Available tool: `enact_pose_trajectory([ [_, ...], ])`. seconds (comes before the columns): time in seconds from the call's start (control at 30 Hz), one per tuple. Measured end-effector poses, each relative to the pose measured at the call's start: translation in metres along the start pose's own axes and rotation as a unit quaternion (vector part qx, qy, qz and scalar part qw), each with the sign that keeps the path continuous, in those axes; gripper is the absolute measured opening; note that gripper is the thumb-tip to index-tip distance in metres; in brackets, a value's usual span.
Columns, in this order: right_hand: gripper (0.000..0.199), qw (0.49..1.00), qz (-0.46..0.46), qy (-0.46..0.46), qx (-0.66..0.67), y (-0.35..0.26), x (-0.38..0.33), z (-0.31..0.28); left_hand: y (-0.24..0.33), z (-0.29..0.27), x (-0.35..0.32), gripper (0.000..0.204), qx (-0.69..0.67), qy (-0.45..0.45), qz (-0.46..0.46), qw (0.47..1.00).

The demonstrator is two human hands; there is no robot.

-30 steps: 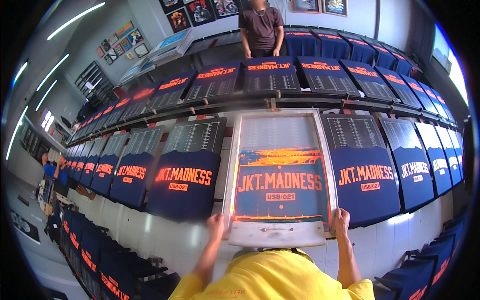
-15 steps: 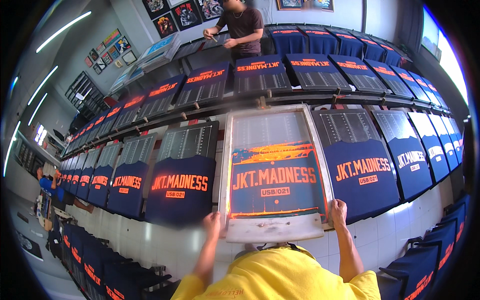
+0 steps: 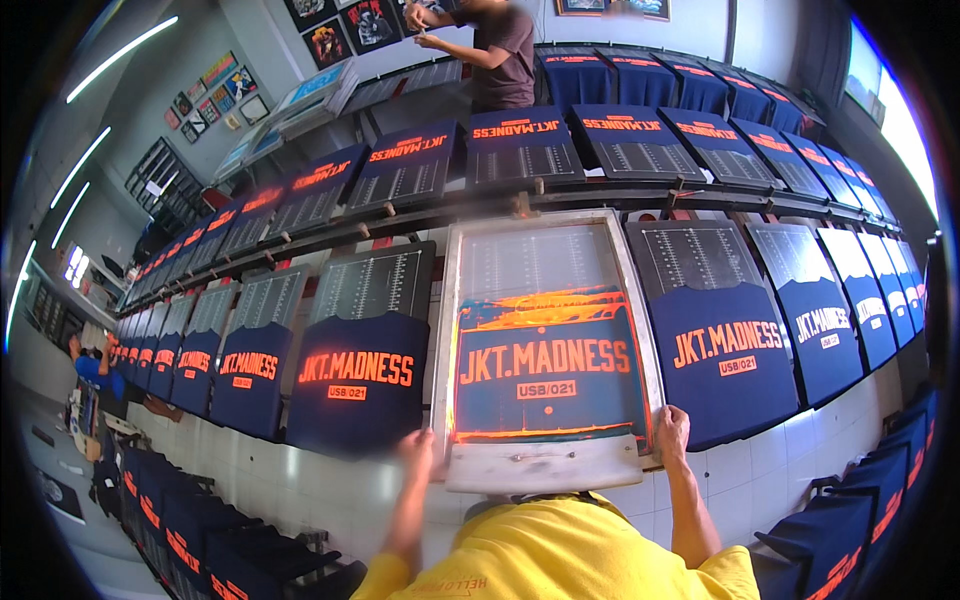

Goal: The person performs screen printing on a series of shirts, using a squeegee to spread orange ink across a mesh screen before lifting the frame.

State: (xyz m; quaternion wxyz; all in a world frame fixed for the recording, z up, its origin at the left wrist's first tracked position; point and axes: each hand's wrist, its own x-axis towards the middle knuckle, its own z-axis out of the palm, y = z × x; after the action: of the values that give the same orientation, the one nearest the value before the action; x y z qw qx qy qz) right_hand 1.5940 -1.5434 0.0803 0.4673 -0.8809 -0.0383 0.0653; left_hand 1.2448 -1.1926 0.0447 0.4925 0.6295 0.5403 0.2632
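Note:
A screen-printing frame [image 3: 452, 330] with a pale, worn rim lies in front of me over a navy T-shirt on a dark platen. Its mesh [image 3: 535, 260] is see-through, with bright orange ink [image 3: 540, 303] smeared across the middle and along the near end. A wide whitish board [image 3: 545, 470] spans that near end. My left hand [image 3: 418, 450], a little blurred, is closed at the frame's near left side. On the near right side, my right hand [image 3: 673, 430] is closed around the rim. Orange lettering shows through the mesh.
Navy T-shirts with orange print lie on platens to the left [image 3: 360, 400] and right [image 3: 722, 385]; farther right, the print looks white. A second row of shirts [image 3: 525, 135] runs behind a rail. Beyond it stands a person in a dark shirt [image 3: 505, 60]. More shirts hang behind me.
The person across the rail has raised both hands. My hands stay at the frame's near sides, and the view has shifted slightly.

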Motion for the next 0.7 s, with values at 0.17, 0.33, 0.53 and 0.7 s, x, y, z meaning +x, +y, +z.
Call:
enact_pose_trajectory([
  [0.17, 0.029, 0.999, -0.004, -0.033, 0.016, -0.015, -0.002, 0.0, 0.004, -0.01, -0.005, 0.026, 0.075, -0.002, 0.027, 0.997],
  [0.33, 0.034, 0.976, -0.124, 0.178, -0.02, 0.033, 0.004, 0.022, 0.036, -0.001, -0.002, 0.028, 0.227, -0.01, 0.135, 0.964],
  [0.53, 0.034, 0.996, -0.063, 0.016, -0.057, 0.045, 0.013, 0.019, 0.035, -0.001, -0.006, 0.028, 0.246, -0.003, 0.12, 0.962],
  [0.7, 0.034, 0.998, -0.051, 0.034, -0.024, 0.011, -0.003, 0.011, 0.037, -0.003, -0.001, 0.033, 0.253, -0.005, 0.117, 0.96],
])
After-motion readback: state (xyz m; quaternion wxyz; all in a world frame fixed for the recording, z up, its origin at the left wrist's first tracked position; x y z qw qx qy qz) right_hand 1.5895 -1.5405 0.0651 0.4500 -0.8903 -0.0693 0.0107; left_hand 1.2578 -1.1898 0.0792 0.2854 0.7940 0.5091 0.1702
